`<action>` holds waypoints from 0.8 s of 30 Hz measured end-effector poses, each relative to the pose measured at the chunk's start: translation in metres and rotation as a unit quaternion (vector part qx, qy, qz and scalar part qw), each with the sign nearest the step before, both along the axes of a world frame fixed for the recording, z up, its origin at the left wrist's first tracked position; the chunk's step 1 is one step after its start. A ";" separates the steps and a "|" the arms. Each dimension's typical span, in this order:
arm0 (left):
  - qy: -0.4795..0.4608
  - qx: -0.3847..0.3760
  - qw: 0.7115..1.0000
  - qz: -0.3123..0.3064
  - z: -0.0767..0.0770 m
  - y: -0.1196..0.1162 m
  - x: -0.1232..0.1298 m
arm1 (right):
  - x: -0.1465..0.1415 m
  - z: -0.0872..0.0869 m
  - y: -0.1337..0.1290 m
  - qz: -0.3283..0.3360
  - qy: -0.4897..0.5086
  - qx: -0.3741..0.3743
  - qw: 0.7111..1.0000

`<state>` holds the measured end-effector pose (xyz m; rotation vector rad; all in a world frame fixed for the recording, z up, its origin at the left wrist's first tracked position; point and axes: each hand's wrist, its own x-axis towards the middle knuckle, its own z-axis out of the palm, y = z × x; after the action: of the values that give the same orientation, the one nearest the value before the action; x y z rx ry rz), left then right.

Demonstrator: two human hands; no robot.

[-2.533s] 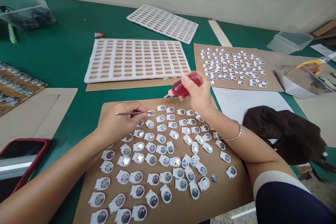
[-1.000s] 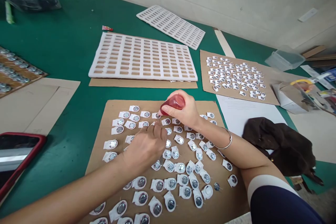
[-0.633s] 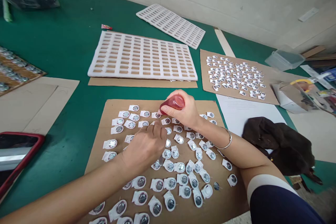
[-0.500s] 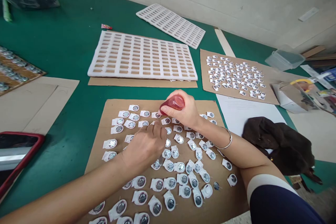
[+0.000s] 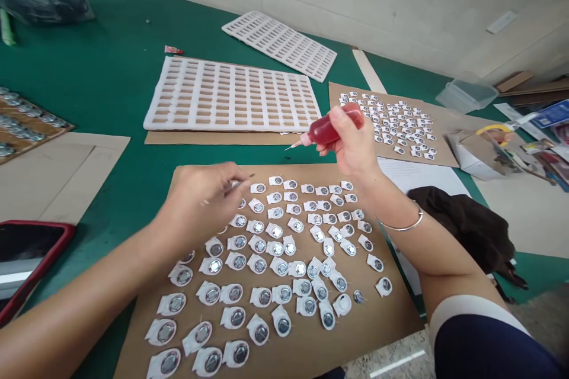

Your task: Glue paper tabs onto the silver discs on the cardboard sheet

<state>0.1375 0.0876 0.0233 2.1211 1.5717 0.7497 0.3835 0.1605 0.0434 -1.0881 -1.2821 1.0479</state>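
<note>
My right hand (image 5: 355, 139) is wrapped round a dark red squeeze bottle (image 5: 331, 128) with a thin needle tip pointing left, raised above the cardboard sheet (image 5: 306, 331). On that sheet lie rows of small white parts (image 5: 281, 320) with round silvery discs set in them. My left hand (image 5: 207, 195), blurred a little, hovers over the left back part of the sheet. Its fingers are pinched together, and a small dark tip sticks out past them; what it belongs to is hidden. A loose disc (image 5: 358, 296) lies by the right side of the rows.
Behind the sheet lie two white slotted foam trays (image 5: 231, 95). Another cardboard with similar parts (image 5: 395, 121) sits at the back right, near a brown cloth bag (image 5: 462, 231) and a small box (image 5: 475, 157). A red-edged phone (image 5: 33, 266) lies at left.
The right hand has lifted the bottle up and to the right, away from the parts. My left hand has moved left and upward, uncovering parts in the middle rows.
</note>
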 end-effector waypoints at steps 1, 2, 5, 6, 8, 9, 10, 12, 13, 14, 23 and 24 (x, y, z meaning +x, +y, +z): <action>-0.014 -0.020 0.999 0.035 0.007 0.004 -0.005 | 0.008 0.002 -0.001 -0.011 0.004 0.001 1.000; -0.018 -0.042 0.997 0.063 0.014 0.007 -0.009 | 0.016 0.002 -0.004 -0.023 0.007 0.003 1.000; 0.032 -0.058 0.994 0.085 0.030 0.015 -0.023 | 0.045 0.001 -0.019 -0.053 0.016 0.003 0.998; 0.050 -0.057 0.993 0.087 0.034 0.017 -0.027 | 0.055 -0.001 -0.025 -0.062 0.023 -0.003 0.998; 0.058 -0.086 0.989 0.103 0.039 0.023 -0.032 | 0.075 -0.005 -0.039 -0.084 0.053 -0.013 0.995; 0.049 -0.111 0.987 0.109 0.041 0.026 -0.034 | 0.085 -0.007 -0.046 -0.098 0.071 -0.017 0.993; 0.040 -0.137 0.984 0.109 0.041 0.029 -0.034 | 0.093 -0.010 -0.053 -0.107 0.087 -0.022 0.990; 0.031 -0.183 0.979 0.084 0.041 0.035 -0.032 | 0.108 -0.016 -0.067 -0.122 0.112 -0.039 0.985; 0.039 -0.199 0.977 0.068 0.039 0.038 -0.029 | 0.113 -0.019 -0.074 -0.133 0.124 -0.046 0.982; 0.057 -0.211 0.974 0.054 0.037 0.041 -0.026 | 0.118 -0.022 -0.079 -0.143 0.135 -0.049 0.979; 0.140 -0.330 0.933 -0.008 -0.005 0.069 -0.005 | 0.130 -0.037 -0.098 -0.194 0.206 -0.039 0.958; 0.147 -0.333 0.931 -0.012 -0.008 0.071 -0.004 | 0.130 -0.037 -0.098 -0.195 0.210 -0.039 0.957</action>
<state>0.1333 0.1588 0.0155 1.7719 1.6306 -0.1332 0.5137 0.0623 0.0061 -1.0522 -0.6592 0.9645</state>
